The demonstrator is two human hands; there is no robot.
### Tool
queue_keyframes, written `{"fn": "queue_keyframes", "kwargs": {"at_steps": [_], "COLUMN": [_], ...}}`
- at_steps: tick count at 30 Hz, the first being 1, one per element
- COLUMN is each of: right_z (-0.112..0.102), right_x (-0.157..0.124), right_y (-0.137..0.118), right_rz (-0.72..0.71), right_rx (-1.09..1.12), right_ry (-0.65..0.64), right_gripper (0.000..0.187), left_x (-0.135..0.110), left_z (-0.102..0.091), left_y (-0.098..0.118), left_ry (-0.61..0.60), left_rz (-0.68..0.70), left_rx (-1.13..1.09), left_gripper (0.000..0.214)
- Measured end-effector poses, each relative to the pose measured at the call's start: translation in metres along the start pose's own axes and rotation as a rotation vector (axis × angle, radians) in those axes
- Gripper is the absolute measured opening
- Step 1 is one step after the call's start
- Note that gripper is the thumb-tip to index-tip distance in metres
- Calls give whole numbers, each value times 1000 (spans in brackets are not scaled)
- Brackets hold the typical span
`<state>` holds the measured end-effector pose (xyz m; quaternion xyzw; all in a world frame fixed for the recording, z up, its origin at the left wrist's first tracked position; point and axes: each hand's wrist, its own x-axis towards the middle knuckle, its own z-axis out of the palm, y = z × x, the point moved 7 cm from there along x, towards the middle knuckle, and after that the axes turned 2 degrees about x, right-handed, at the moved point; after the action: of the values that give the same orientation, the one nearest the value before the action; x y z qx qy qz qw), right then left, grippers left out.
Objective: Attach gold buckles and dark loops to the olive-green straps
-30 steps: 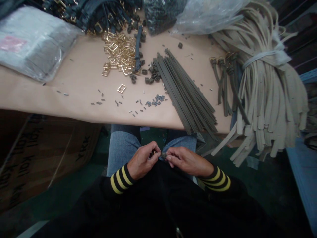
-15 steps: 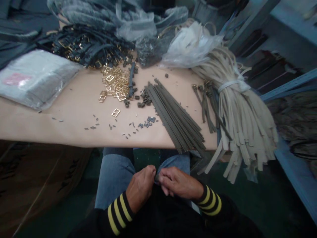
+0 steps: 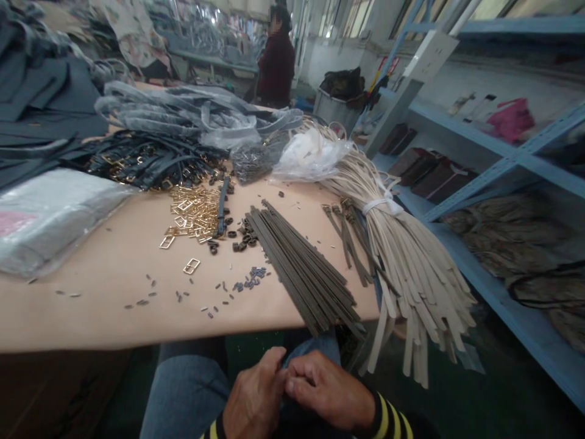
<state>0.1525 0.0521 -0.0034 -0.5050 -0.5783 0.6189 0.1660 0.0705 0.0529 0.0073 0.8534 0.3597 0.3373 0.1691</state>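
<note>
Above my lap, past the table's front edge, my left hand (image 3: 258, 390) and my right hand (image 3: 326, 387) meet with their fingertips together. Both are closed, and whatever sits between the fingers is hidden. Closest to them on the table lies a stack of dark olive straps (image 3: 304, 268), its lower ends over the edge. Small dark strap loops (image 3: 242, 244) lie at the stack's upper left. Left of those is a heap of gold buckles (image 3: 196, 210), with one loose buckle (image 3: 191, 266) nearer me. Tiny metal pieces (image 3: 250, 279) are scattered in front.
Beige straps (image 3: 411, 262) tied in a bundle hang over the right edge. Olive straps with buckles (image 3: 347, 225) lie beside it. Plastic-wrapped packs (image 3: 59, 213), black straps (image 3: 150, 161) and clear bags (image 3: 311, 155) line the back. Blue shelving (image 3: 493, 146) stands right; a person (image 3: 276, 61) is beyond.
The view has tilted up, so the table sits lower and the room behind shows. My hands stay together over my lap; the small dark piece between them is now out of sight.
</note>
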Motion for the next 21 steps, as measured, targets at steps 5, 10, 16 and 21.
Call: {"fn": "queue_keyframes", "kwargs": {"at_steps": [5, 10, 16, 21], "right_z": [-4, -80, -227, -223], "right_x": [3, -6, 9, 73], "right_y": [-11, -50, -74, -66], "right_rz": [6, -16, 116, 56], "right_rx": [-68, -239, -875, -1012], "right_ry": [-4, 194, 612, 707], "right_gripper": [28, 22, 23, 20], "left_x": [27, 65, 78, 75], "left_z": [-9, -37, -39, -32], "left_y": [7, -13, -71, -76], "left_ry": [-17, 92, 129, 76], "left_rz": [28, 37, -67, -112], "left_rx": [-64, -32, 359, 414], "left_gripper": [22, 28, 17, 15]}}
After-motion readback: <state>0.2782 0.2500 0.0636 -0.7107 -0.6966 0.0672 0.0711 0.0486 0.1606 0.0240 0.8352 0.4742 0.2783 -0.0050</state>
